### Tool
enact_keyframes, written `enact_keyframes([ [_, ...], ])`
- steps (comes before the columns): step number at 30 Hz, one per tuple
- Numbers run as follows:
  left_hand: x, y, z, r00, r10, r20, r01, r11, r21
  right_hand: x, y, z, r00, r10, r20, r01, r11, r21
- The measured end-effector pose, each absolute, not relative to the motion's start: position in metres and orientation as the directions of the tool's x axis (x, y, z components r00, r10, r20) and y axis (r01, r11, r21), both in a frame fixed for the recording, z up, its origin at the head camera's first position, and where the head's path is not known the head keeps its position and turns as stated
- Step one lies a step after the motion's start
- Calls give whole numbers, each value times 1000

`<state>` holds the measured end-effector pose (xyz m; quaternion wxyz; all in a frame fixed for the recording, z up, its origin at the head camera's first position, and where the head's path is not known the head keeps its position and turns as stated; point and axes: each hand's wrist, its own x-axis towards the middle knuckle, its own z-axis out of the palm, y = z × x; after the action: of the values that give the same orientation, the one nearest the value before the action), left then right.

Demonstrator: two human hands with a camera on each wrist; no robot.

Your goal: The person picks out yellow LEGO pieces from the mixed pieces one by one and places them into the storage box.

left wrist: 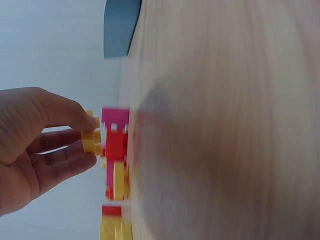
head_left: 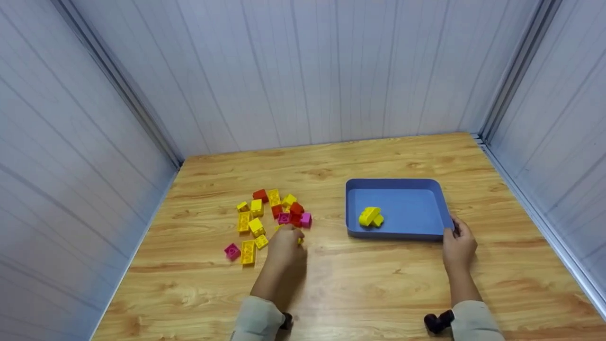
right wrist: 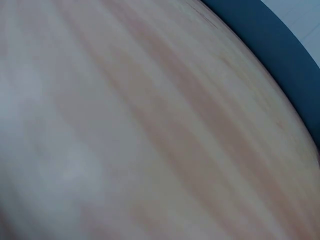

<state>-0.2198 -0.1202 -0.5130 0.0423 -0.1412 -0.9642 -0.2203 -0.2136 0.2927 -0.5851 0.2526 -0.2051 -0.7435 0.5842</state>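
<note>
At the far left of the table (head_left: 189, 265) I have a lone magenta brick (head_left: 232, 252), then a loose spread of yellow bricks (head_left: 248, 252), some lying on their sides, with red bricks (head_left: 296, 219) and a pink brick (head_left: 306, 219) at its right edge. The left hand (head_left: 285, 246) is at the near right edge of this spread, pinching a yellow brick (left wrist: 91, 142) between thumb and fingertips. My left wrist view puts that brick just over the others; I can't tell whether it touches the red beneath. Its long axis runs about level with the tabletop, and what look like studs face down. I judge the step in hand to be a pick-up, and the next move to call for a straight lift, keeping the pinch and clearing the neighbours. Further right sits the blue tray (head_left: 412, 208), long side running left to right, two yellow pieces (head_left: 369, 216) near its front left corner. The right hand (head_left: 460, 244) grips its near right corner.
</note>
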Motion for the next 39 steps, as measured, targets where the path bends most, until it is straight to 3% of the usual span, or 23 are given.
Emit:
enact_keyframes([
  [7,-218,-92,-510,-929,301,217,367,829,421,-215,292,-585,-784,605,135,17,238,-971],
  [14,-221,-68,-507,-874,356,331,463,816,346,-217,292,-584,-781,612,125,18,222,-975],
  [26,-242,-21,-501,-685,488,541,631,769,105,-213,294,-584,-790,603,112,51,246,-968],
  [33,-266,0,-493,-715,527,459,642,756,132,-214,295,-584,-773,617,146,16,249,-968],
  [36,-277,7,-491,-766,512,389,617,756,219,-215,294,-585,-771,620,148,11,244,-970],
  [39,-286,12,-494,-850,427,309,522,763,381,-215,292,-586,-771,619,153,-1,240,-971],
])
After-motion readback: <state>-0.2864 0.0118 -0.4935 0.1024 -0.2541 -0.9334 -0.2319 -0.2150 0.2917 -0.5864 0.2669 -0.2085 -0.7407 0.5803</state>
